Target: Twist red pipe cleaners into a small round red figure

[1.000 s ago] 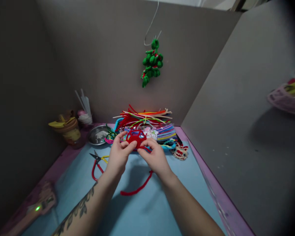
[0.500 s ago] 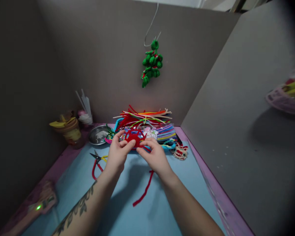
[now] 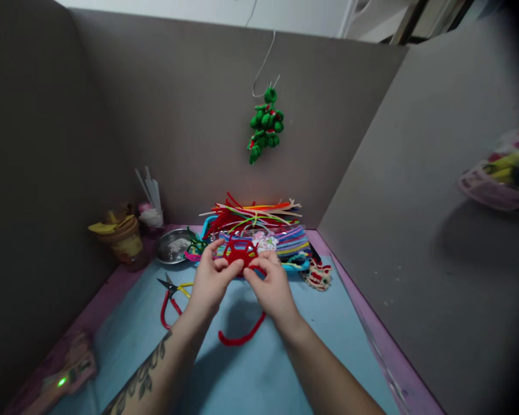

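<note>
Over the blue worktop (image 3: 251, 374), with the pipe-cleaner pile (image 3: 259, 216) stacked at the back within reach, the left hand (image 3: 207, 282) and right hand (image 3: 272, 288) are raised. Each grip is pinched on the red pipe-cleaner shape (image 3: 240, 253) from opposite sides, apparently to steady it, and its loose tail is left trailing down.

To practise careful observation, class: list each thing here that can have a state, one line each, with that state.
left hand, shut on red pipe cleaner.
right hand, shut on red pipe cleaner.
red pipe cleaner, bent into loops, held up, tail curling below the hands.
scissors, lying flat, untouched.
metal dish, upright, pale bits inside.
green ornament, hanging from a wire hook.
device, green light lit.
</note>
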The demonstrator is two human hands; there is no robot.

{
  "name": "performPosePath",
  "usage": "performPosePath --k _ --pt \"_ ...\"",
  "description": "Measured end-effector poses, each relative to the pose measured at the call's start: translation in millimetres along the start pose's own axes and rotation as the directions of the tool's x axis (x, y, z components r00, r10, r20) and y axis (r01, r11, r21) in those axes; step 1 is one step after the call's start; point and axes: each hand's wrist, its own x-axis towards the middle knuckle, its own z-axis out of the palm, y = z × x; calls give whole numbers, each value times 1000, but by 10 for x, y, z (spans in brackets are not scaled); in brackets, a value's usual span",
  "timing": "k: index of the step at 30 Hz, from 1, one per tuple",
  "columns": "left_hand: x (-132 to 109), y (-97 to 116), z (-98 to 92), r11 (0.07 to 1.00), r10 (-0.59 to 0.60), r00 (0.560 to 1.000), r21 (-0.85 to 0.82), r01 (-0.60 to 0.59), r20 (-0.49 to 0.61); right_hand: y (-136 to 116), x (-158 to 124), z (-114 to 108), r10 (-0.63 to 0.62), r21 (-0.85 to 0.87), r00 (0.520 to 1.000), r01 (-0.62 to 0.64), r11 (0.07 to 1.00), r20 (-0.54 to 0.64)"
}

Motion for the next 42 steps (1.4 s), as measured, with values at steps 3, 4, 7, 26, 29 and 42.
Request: performPosePath --k 3,4,7,26,29,42 --pt "24 64 -26 1000 -21 1000 1 21 5 -1 15 -13 13 25 1000 -13 1000 -6" --pt "33 88 -42 1000 -24 1000 5 24 7 -4 23 -21 15 36 1000 -14 999 -17" --pt "44 142 -83 1000 -16 1000 -6 16 -23 -17 43 -43 30 92 997 -23 996 -77" --pt "-20 292 -164 994 29 979 98 -49 200 -72 145 -302 -189 94 971 176 980 146" --pt "-18 325 -166 995 1 977 96 -22 213 -67 164 -341 -224 82 951 211 974 213" --pt "-24 257 -158 992 -24 976 125 -4 218 -119 132 -312 -315 23 936 315 949 154"
